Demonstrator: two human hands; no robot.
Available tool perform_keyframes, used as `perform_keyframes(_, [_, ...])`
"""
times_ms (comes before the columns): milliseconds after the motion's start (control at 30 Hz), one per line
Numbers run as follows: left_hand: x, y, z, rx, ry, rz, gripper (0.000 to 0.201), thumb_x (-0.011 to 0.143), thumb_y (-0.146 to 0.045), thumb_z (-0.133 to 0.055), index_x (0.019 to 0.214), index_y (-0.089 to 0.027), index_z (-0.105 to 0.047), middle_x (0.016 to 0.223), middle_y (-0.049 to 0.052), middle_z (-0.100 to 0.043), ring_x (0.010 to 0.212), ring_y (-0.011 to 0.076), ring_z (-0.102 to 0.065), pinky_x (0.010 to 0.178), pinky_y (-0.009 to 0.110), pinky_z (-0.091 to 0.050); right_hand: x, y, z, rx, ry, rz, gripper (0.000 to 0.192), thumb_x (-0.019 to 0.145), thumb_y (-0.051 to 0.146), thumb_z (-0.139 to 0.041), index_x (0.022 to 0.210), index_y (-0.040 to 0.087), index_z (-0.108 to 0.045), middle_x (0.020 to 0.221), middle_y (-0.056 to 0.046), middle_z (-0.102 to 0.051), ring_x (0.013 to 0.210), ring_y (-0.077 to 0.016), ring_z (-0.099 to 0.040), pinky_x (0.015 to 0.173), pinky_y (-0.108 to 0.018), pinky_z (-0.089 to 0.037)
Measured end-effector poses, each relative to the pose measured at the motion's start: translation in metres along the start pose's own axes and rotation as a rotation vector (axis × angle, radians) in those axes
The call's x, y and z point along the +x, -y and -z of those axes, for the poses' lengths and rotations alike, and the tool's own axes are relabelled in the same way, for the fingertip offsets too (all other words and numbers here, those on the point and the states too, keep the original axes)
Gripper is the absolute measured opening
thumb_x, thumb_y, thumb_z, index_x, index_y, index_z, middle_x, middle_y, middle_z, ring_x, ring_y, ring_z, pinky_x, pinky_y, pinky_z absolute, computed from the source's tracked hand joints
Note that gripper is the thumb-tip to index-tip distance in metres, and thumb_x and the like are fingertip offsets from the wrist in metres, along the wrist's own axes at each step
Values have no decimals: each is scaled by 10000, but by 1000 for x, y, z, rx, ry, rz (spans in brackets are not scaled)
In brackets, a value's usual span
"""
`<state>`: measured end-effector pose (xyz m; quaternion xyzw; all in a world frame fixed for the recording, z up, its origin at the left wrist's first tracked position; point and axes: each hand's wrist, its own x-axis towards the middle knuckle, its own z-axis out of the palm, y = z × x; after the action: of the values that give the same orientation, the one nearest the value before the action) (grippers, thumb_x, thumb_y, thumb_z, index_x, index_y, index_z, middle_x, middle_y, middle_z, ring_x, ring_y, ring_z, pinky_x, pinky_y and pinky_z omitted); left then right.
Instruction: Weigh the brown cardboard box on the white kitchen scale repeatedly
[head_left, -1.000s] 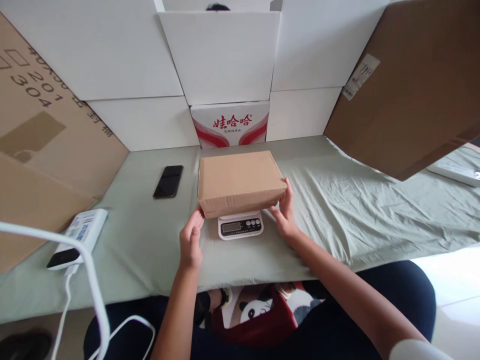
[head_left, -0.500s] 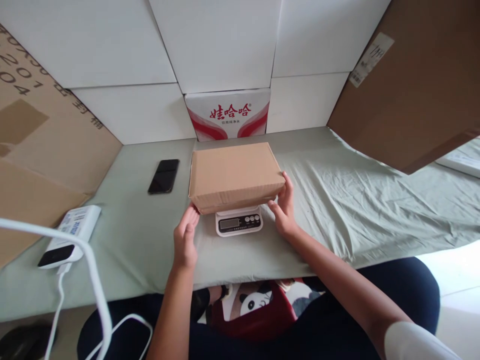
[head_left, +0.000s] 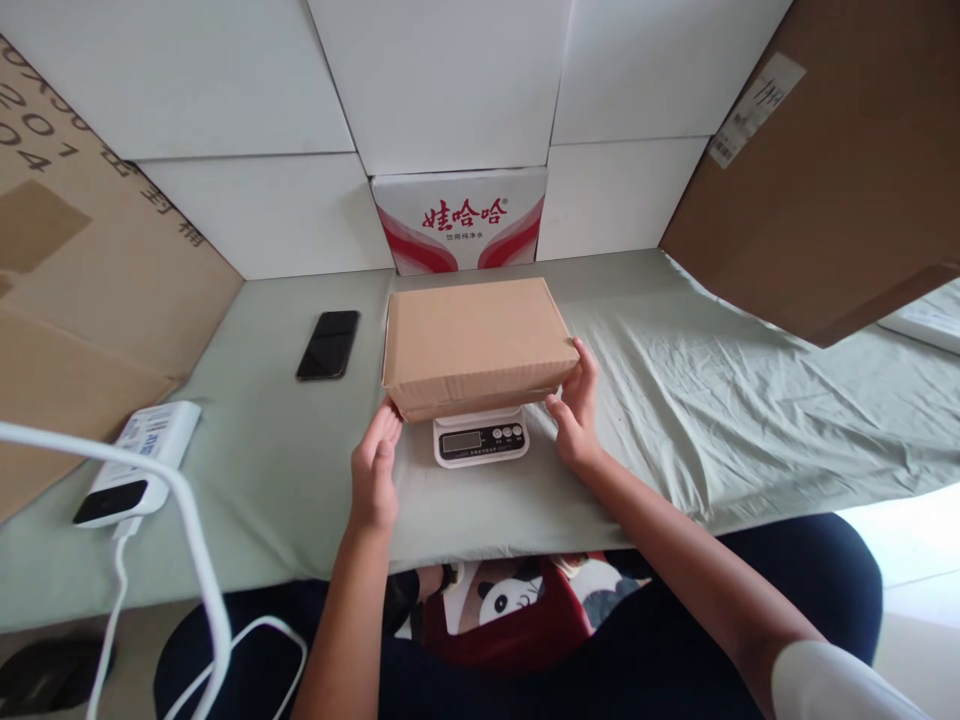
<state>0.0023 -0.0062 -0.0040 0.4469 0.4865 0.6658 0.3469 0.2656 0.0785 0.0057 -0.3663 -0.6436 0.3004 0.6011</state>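
Resting on a white digital scale [head_left: 481, 438] at the counter's [head_left: 285, 480] middle, the brown cardboard box [head_left: 475, 343] sits level. Left hand [head_left: 374, 468] touches its near-left corner, fingers loosely open; right hand [head_left: 576, 405] cups its right end. A black phone [head_left: 328, 344] lies well left.

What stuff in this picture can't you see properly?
Head view:
- The scale: its display is too small to read, and the cardboard box covers its platform.
- What is in the box: it is closed.
- The left hand and right hand: whether the fingertips touch the box or stand just off it is unclear.
- The phone: dark screen.
- The white device: label too small to read.
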Motion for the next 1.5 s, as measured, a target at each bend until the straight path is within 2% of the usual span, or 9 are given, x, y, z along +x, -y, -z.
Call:
perform_keyframes(200, [1, -6, -3, -52, -34, -91, 706, 905, -635, -590, 1469, -210, -581, 1541, 171, -552, 1480, 353, -457, 1240, 512, -352, 5, -8, 2, 19, -91, 40, 779, 887, 663, -532, 1572, 433, -240, 1599, -42, -388, 1467, -362, -423, 1174, -639, -398])
perform_keyframes(433, [1, -5, -4, -21, -28, -65, 754, 891, -668, -586, 1475, -191, -573, 1526, 181, -564, 1489, 359, -442, 1238, 520, -355, 3, -3, 0, 13, -31, 41, 774, 906, 663, -526, 1584, 451, -219, 1622, -28, -380, 1501, -364, -398, 1196, -635, -385])
perform_keyframes(767, [0, -1, -3, -6, -3, -76, 722, 913, -639, -572, 1478, -189, -571, 1533, 175, -558, 1474, 350, -465, 1227, 508, -375, 4, -5, 0, 16, 1, 24, 792, 906, 690, -502, 1596, 476, -177, 1655, 3, -334, 1542, -372, -346, 1230, -642, -351])
perform_keyframes(933, [0, -3, -5, 9, 4, -49, 784, 884, -677, -582, 1476, -162, -570, 1520, 192, -567, 1481, 364, -451, 1229, 519, -366, 3, -3, -1, 6, 30, 6, 789, 921, 673, -492, 1604, 483, -144, 1663, 18, -315, 1558, -356, -322, 1256, -641, -320])
perform_keyframes(1067, [1, 0, -4, 15, 8, -24, 819, 881, -690, -572, 1489, -142, -549, 1516, 207, -566, 1495, 369, -427, 1237, 530, -344, 4, -4, 0, 25, 50, 20, 797, 918, 655, -524, 1606, 456, -174, 1663, 17, -314, 1571, -340, -301, 1288, -612, -289])
perform_keyframes(1267, [3, 1, -3, -20, -3, -22, 775, 881, -657, -600, 1470, -154, -571, 1522, 199, -564, 1506, 361, -417, 1243, 525, -337, 8, -3, 1, 25, 101, 9, 803, 914, 660, -532, 1599, 426, -185, 1650, -20, -332, 1531, -332, -366, 1208, -577, -423])
perform_keyframes(1400, [19, -20, -15, -36, 6, -67, 752, 883, -660, -595, 1456, -174, -580, 1546, 192, -541, 1500, 361, -431, 1235, 524, -347, 29, 20, 2, 39, 91, 4, 847, 899, 713, -508, 1600, 412, -140, 1655, -42, -319, 1469, -337, -438, 1137, -567, -488])
perform_keyframes(1500, [55, -33, -31, -62, 26, -130, 706, 900, -673, -555, 1434, -212, -587, 1526, 165, -566, 1475, 325, -478, 1224, 488, -368, 59, 34, 2, 105, 83, 39, 848, 877, 694, -551, 1574, 410, -161, 1639, -51, -356, 1441, -338, -470, 1122, -567, -489])
